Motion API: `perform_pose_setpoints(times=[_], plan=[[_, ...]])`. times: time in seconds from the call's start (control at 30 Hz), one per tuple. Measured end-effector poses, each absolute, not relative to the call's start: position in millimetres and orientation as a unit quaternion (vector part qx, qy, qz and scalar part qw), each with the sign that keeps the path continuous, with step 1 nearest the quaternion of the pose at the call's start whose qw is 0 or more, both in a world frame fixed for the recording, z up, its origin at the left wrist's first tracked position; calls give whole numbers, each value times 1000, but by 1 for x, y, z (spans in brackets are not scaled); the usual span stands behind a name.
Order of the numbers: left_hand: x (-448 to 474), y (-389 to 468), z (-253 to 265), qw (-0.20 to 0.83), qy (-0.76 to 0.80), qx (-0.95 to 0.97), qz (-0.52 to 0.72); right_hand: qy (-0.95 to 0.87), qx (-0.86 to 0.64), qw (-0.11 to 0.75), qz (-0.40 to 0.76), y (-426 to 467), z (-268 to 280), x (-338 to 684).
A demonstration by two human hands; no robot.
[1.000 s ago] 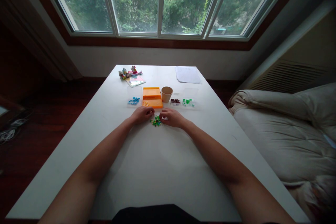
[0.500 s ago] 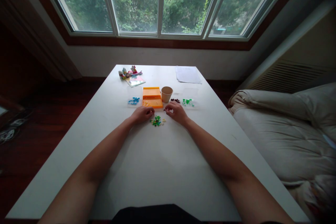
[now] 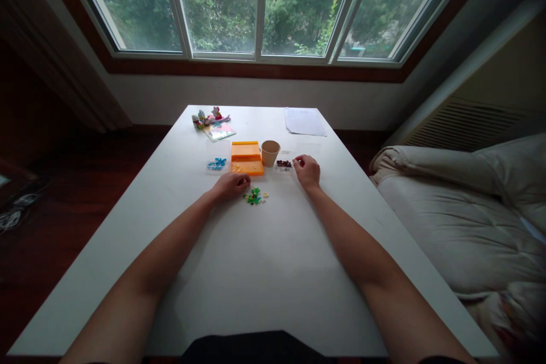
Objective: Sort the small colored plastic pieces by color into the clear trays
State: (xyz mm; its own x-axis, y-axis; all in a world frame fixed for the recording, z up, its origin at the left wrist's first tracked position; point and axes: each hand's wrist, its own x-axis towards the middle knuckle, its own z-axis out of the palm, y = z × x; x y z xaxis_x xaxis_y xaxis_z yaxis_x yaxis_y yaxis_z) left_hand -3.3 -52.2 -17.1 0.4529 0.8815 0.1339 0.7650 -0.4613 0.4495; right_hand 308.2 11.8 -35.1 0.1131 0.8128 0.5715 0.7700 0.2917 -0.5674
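My left hand (image 3: 232,185) rests on the table with its fingers curled together, just left of a small pile of mixed green, yellow and dark building bricks (image 3: 255,196). What it holds, if anything, is hidden. My right hand (image 3: 307,170) is at the right edge of a clear box of dark brown bricks (image 3: 284,164). Its thumb and fingertips are pinched, and I cannot make out what is between them. This hand covers the green bricks in the box to the right. Pale yellow bricks lie in an open orange case (image 3: 248,168) ahead of my left hand.
A brown paper cup (image 3: 270,153) stands beside the orange case. Left of the case is a clear box with blue bricks (image 3: 216,164). Farther back are small assembled figures (image 3: 209,118), a shiny packet (image 3: 220,132) and white paper sheets (image 3: 303,121). A couch (image 3: 464,210) flanks the table's right side.
My right hand has moved right and slightly away from me, from beside the pile to the boxes, uncovering the brown bricks and hiding the green ones. My left hand has stayed in place.
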Motion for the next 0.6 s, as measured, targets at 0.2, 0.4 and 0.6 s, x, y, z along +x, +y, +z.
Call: perform_pose_setpoints(times=[0.2,0.4,0.6], plan=[[-5,-51,-20,162,488,838,181,-678,-558,479,15,3,-27,298],[-4,-52,-17,167,486,839,180,-850,-353,375,107,-33,-17,255],[-5,-51,-19,163,489,837,182,-939,-189,254,135,-61,-7,226]])
